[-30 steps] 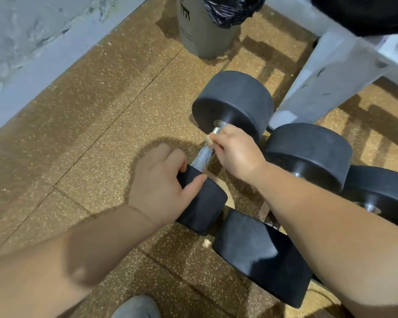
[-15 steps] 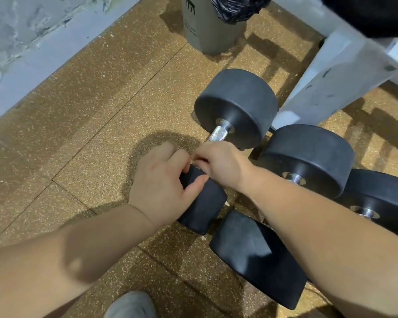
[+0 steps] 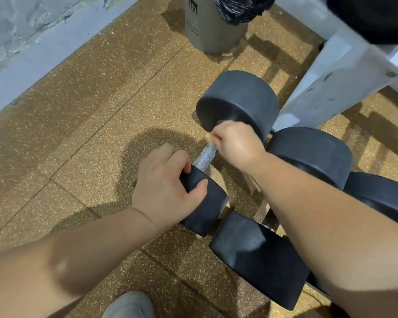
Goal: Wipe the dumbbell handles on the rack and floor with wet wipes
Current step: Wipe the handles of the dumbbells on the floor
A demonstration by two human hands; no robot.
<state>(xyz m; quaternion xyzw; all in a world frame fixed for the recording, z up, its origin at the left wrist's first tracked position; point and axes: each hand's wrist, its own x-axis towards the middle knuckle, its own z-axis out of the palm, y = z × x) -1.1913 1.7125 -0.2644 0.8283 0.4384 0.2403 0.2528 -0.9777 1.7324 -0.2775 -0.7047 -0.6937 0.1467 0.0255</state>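
A black dumbbell lies on the brown floor, its far head (image 3: 239, 102) toward the bin and its near head (image 3: 207, 203) toward me. My left hand (image 3: 166, 191) grips the near head, thumb over its top. My right hand (image 3: 234, 143) is curled round the far end of the knurled metal handle (image 3: 205, 157), right by the far head. A small pale bit of wipe (image 3: 208, 137) shows at the fingertips; the remainder of the wipe is hidden in the hand.
Two more black dumbbells (image 3: 313, 154) (image 3: 257, 255) lie to the right, partly under my right forearm. A white rack leg (image 3: 331, 83) slants at the upper right. A grey bin (image 3: 211, 26) with a black liner stands at the top. A grey shoe tip (image 3: 129, 306) shows at the bottom.
My right hand slid down the handle to the near head, then back up to the far head. My left hand stayed on the near head.
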